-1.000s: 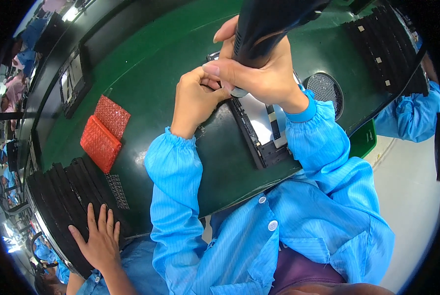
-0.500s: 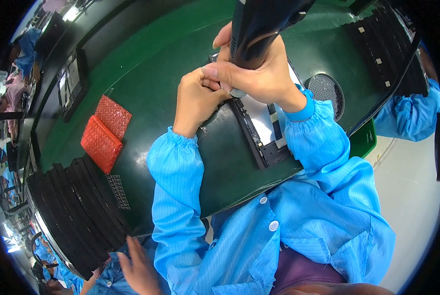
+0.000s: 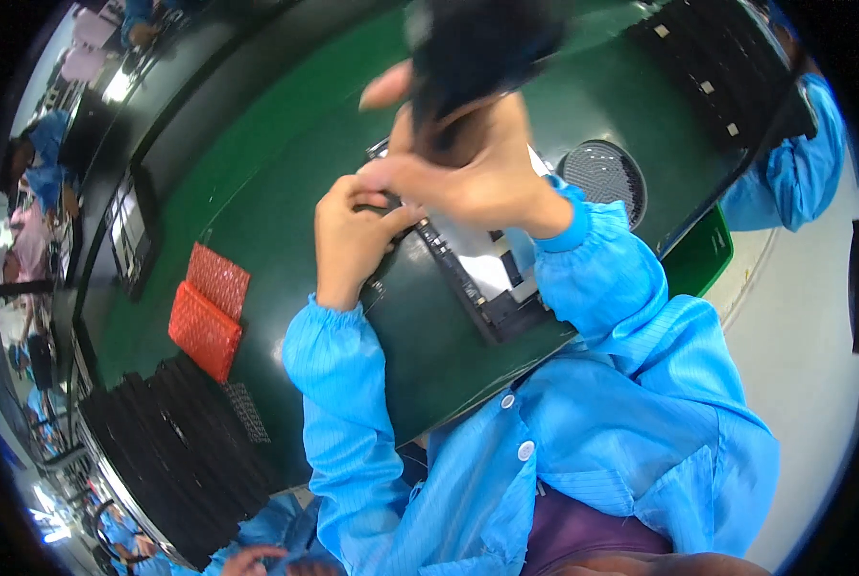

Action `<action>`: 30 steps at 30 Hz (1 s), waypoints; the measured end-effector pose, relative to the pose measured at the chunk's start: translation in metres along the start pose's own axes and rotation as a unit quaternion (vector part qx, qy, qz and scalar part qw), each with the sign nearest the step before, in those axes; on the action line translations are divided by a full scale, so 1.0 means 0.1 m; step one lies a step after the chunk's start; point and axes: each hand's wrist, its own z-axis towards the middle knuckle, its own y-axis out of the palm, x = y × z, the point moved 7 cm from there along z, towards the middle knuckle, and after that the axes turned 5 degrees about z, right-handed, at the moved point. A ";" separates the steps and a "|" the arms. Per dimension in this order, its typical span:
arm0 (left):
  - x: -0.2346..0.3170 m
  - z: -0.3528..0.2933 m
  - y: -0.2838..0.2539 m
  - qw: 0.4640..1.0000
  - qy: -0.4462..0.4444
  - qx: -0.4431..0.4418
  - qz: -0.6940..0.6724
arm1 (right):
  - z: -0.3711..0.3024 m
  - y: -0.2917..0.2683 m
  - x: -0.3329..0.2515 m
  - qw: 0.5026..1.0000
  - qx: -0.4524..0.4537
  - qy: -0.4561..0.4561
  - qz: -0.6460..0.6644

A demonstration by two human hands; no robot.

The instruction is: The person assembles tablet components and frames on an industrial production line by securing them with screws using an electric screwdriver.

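My right hand (image 3: 477, 178) is wrapped round a thick black tool (image 3: 477, 48) that looks like an electric screwdriver, held upright and blurred by motion. Its tip is hidden behind my hand. Under my hands lies a flat black-framed panel (image 3: 492, 274) with a white middle and small parts along its edge, partly covered by my right hand and sleeve. At the panel's left edge is my left hand (image 3: 345, 235), fingers curled and thumb pointing toward the frame. Whatever its fingertips pinch is too hidden to make out.
A round black dish (image 3: 631, 197) stands right of the panel. Red bubble-wrap pouches (image 3: 204, 326) lie left, near a stack of black frames (image 3: 170, 451). Another black stack (image 3: 717, 77) is far right, above a green bin (image 3: 703, 257). Other people's sleeve (image 3: 813, 163) and hand (image 3: 255, 560) show nearby.
The view has shifted, moving the table items in the picture. My right hand's index finger has lifted away from the tool. The other person's hand at lower left has drawn down.
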 end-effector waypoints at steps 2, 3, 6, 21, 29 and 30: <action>0.11 -0.02 -0.03 0.992 0.109 0.048 -0.032 | 0.03 -0.34 -0.39 0.999 0.010 -0.026 -0.031; 0.09 -0.01 -0.07 0.990 0.122 0.060 -0.038 | -0.01 -0.54 -0.49 0.997 0.020 -0.056 -0.050; 0.13 0.09 -0.03 0.993 0.096 0.016 -0.065 | -0.15 -1.26 -0.61 0.993 0.054 -0.105 -0.019; 0.06 0.18 -0.08 0.992 0.086 0.020 -0.090 | -0.25 -1.58 -0.19 0.992 0.093 -0.015 -0.083; 0.08 0.16 -0.07 0.990 0.104 0.013 -0.095 | -0.23 -1.56 -0.11 0.993 0.096 0.026 -0.060; 0.08 0.16 -0.07 0.991 0.102 0.014 -0.091 | -0.23 -1.57 -0.10 0.993 0.093 0.026 -0.065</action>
